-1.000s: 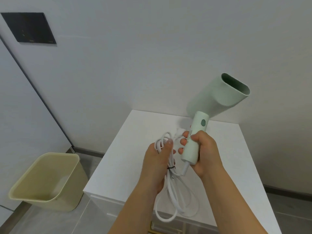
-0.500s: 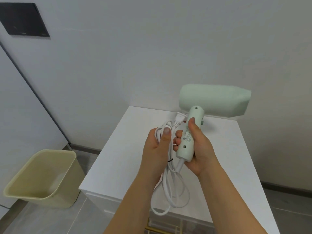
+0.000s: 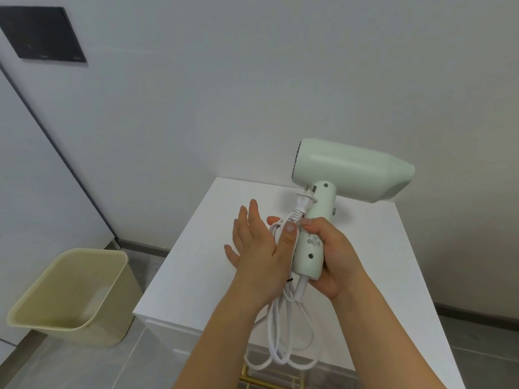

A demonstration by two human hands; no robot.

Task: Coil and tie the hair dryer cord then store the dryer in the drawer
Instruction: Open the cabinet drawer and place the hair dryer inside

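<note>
Above a white cabinet [image 3: 196, 265], right hand [image 3: 334, 262] grips dryer [image 3: 345, 167]; left hand [image 3: 261, 245] spread wide.

A white cabinet top [image 3: 213, 265] stands against the wall, bare; beside it a beige wastebasket [image 3: 70, 299] sits on the grey tiled floor [image 3: 70, 366].

A: What's on the floor [image 3: 84, 369] at the left?
B: A pale yellow bin [image 3: 70, 299], open at the top, standing on grey tiles just beside the white cabinet [image 3: 196, 270].
A: And up on the wall [image 3: 252, 80]?
B: A dark flat panel [image 3: 42, 33], upper left. Below it a dark strip [image 3: 56, 141] runs slantwise down the wall to a dark skirting [image 3: 143, 245].
A: Anything under the cabinet top?
B: A bit of gold metal [image 3: 269, 380], at the bottom edge.
</note>
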